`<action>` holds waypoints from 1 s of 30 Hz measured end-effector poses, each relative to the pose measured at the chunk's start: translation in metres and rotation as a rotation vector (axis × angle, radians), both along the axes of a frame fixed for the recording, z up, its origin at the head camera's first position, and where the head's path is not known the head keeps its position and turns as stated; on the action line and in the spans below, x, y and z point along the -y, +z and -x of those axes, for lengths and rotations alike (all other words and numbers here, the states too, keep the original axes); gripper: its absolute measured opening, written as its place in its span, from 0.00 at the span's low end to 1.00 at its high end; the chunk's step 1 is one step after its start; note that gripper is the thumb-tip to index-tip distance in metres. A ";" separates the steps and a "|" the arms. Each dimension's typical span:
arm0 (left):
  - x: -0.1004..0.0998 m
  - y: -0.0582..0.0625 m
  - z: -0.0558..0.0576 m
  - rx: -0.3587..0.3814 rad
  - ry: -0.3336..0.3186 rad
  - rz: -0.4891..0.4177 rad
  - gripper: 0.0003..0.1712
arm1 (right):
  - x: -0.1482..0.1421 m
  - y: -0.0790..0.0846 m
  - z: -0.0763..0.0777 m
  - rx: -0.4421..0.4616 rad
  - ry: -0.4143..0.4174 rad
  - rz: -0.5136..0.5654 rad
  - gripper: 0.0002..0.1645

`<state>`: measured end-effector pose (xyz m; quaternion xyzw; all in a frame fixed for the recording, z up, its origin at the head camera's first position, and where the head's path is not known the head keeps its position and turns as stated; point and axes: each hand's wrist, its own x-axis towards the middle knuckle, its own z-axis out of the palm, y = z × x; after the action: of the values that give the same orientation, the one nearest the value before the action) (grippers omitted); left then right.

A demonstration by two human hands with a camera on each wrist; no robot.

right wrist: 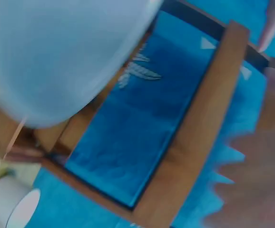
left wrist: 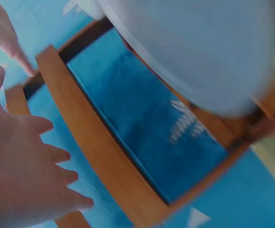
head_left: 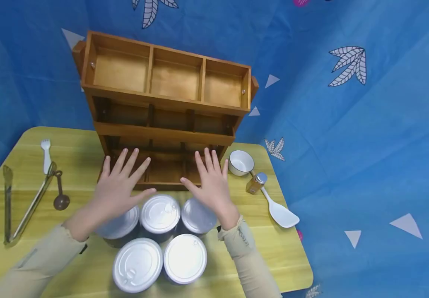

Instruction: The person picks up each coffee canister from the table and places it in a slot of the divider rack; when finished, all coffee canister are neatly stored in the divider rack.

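Observation:
My left hand (head_left: 115, 188) is held with fingers spread, in front of a wooden three-tier rack (head_left: 166, 131) and above the cans. To its right my right hand (head_left: 212, 186) is spread in the same way, palm down. Neither hand holds anything. Below them stand several round cans with silver lids: one can (head_left: 160, 214) between the hands, another can (head_left: 198, 219) partly under the right hand, and a front can (head_left: 185, 258). In the left wrist view spread fingers (left wrist: 56, 156) show beside the rack's wooden bars (left wrist: 99, 137); a blurred pale round surface (left wrist: 190, 47) covers much of the picture.
At the left of the wooden table (head_left: 76, 161) lie metal tongs (head_left: 32, 207), a white fork (head_left: 46, 155) and a brown scoop (head_left: 61, 196). On the right are a white bowl (head_left: 241, 162), a small jar (head_left: 256, 183) and a white spatula (head_left: 282, 213).

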<state>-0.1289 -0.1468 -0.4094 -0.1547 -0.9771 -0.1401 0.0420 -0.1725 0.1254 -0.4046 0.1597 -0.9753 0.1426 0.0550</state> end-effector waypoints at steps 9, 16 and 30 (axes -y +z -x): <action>0.091 -0.065 -0.047 0.179 0.008 -0.599 0.57 | -0.055 0.005 0.069 -0.399 -0.146 0.275 0.28; 0.083 -0.148 -0.088 0.198 0.016 -0.756 0.65 | -0.075 0.000 0.096 -0.531 -0.132 0.138 0.16; 0.058 -0.175 -0.076 0.095 0.071 -0.949 0.73 | -0.049 -0.005 0.102 -0.644 -0.124 0.072 0.12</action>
<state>-0.0526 -0.2047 -0.5848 -0.0784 -0.8108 -0.5761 0.0679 -0.2747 0.1746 -0.4094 0.1349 -0.9100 0.1158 0.3746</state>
